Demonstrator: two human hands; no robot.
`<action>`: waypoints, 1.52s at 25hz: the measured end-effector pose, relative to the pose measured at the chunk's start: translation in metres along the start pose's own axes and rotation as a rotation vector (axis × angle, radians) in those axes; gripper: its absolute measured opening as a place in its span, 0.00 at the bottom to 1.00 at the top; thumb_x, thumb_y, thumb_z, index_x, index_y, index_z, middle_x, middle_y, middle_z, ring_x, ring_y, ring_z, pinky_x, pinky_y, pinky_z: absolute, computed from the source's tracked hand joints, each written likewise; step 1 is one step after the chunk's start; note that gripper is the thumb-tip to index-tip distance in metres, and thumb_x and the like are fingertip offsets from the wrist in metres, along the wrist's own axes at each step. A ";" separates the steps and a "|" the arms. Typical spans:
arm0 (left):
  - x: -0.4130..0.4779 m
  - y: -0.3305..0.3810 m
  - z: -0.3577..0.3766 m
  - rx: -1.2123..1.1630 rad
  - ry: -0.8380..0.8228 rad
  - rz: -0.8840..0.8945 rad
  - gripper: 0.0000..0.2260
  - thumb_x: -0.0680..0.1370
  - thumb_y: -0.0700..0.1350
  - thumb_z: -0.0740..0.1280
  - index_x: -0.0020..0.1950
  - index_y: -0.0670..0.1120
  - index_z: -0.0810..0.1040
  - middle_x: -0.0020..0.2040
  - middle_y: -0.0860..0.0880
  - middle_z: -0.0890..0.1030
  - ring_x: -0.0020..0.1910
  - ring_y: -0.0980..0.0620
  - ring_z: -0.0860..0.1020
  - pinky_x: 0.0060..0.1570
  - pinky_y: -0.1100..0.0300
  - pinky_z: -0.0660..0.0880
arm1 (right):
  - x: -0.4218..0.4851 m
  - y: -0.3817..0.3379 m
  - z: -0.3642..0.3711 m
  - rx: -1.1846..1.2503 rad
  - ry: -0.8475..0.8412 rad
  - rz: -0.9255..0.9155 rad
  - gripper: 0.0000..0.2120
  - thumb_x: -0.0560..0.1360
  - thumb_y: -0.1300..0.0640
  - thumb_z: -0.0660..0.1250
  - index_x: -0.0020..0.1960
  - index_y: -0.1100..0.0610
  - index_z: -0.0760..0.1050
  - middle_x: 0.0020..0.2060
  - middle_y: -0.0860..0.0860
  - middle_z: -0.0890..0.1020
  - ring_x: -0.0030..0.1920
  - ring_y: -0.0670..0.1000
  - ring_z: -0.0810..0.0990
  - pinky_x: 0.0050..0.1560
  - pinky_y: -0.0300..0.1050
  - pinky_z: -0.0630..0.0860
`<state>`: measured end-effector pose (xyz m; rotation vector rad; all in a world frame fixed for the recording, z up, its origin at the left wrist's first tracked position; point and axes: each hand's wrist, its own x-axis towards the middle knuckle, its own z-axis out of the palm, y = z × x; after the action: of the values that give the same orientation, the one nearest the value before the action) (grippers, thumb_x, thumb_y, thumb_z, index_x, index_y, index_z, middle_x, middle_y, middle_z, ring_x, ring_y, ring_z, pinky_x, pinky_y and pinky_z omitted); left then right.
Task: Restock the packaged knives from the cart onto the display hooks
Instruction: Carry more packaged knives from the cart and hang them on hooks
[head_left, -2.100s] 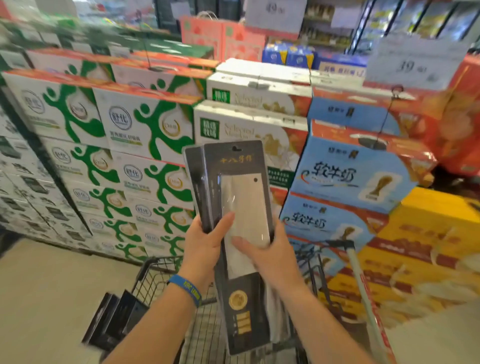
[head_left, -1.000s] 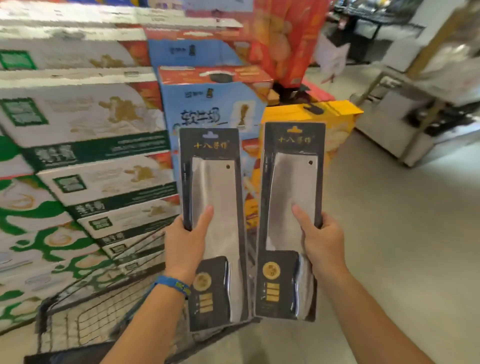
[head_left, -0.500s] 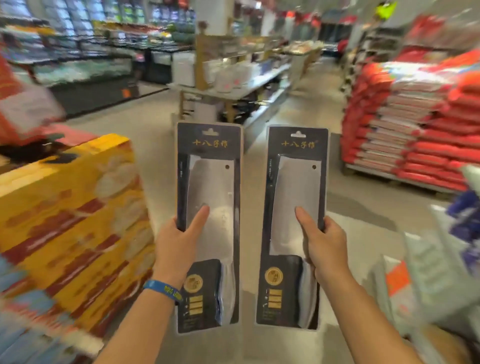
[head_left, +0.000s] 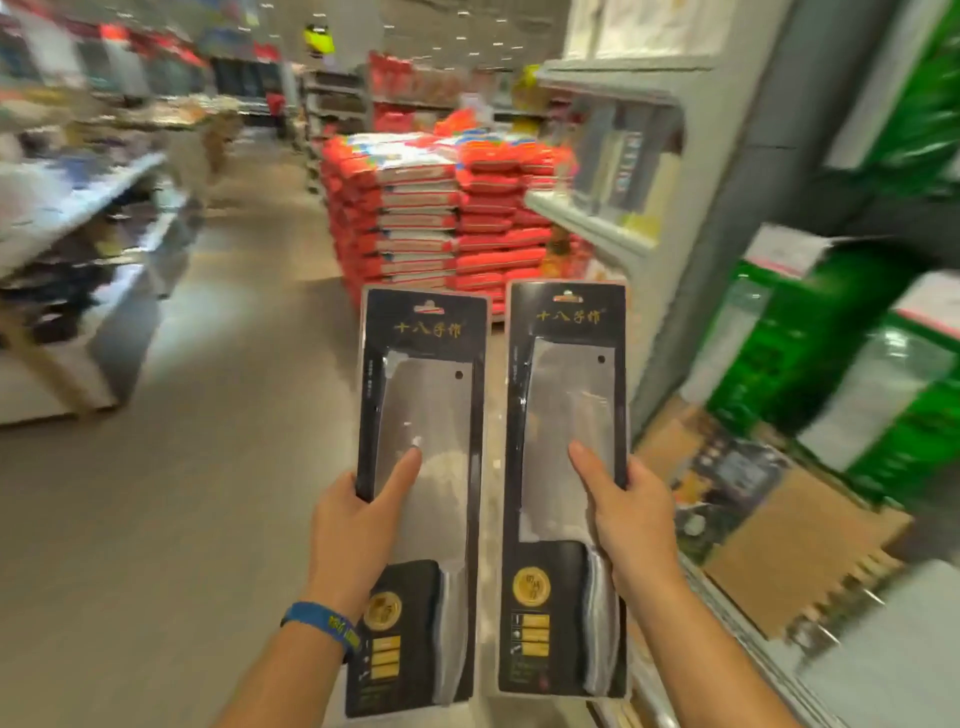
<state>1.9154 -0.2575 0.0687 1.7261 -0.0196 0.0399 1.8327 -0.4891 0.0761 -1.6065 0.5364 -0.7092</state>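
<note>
I hold two packaged cleavers upright, side by side, in front of me. My left hand (head_left: 358, 525), with a blue wristband, grips the left knife package (head_left: 426, 395) at its left edge, thumb on the clear blister. My right hand (head_left: 631, 514) grips the right knife package (head_left: 569, 384) at its right edge, thumb on the blade window. Both are black cards with gold lettering and a hang slot at the top. The cart and the display hooks are out of view.
A grey shelf unit (head_left: 597, 223) runs along my right, with green boxes (head_left: 810, 353) and a brown carton (head_left: 769, 525) low beside it. A pallet of stacked red sacks (head_left: 415, 208) stands ahead. A low display table (head_left: 78, 208) lines the left of the aisle floor.
The view has swung right, from the stacked drink cartons and cart to the aisle and right-hand shelving. One package held in both hands became two, one per hand, still held upright.
</note>
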 end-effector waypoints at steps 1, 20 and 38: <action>0.013 0.004 0.022 -0.004 -0.064 0.021 0.30 0.62 0.76 0.68 0.39 0.48 0.78 0.34 0.45 0.82 0.33 0.45 0.82 0.34 0.46 0.80 | 0.009 -0.002 -0.012 -0.011 0.065 -0.008 0.19 0.65 0.30 0.74 0.46 0.43 0.83 0.43 0.41 0.87 0.44 0.43 0.86 0.50 0.54 0.84; 0.069 0.101 0.282 -0.088 -0.815 0.335 0.24 0.71 0.70 0.66 0.38 0.50 0.80 0.32 0.55 0.82 0.32 0.60 0.80 0.33 0.57 0.75 | 0.039 -0.057 -0.161 -0.220 1.074 0.035 0.40 0.63 0.25 0.71 0.45 0.65 0.79 0.40 0.63 0.83 0.37 0.60 0.82 0.39 0.60 0.80; -0.027 0.353 0.421 -0.500 -0.751 0.700 0.26 0.71 0.69 0.68 0.34 0.46 0.82 0.33 0.56 0.83 0.32 0.59 0.80 0.34 0.57 0.77 | 0.067 -0.258 -0.381 -0.649 1.366 -0.410 0.38 0.65 0.21 0.65 0.32 0.55 0.58 0.27 0.52 0.62 0.29 0.53 0.61 0.31 0.51 0.58</action>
<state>1.8819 -0.7281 0.3510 1.0813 -1.0936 -0.0931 1.5970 -0.7632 0.3682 -1.6184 1.5415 -2.1284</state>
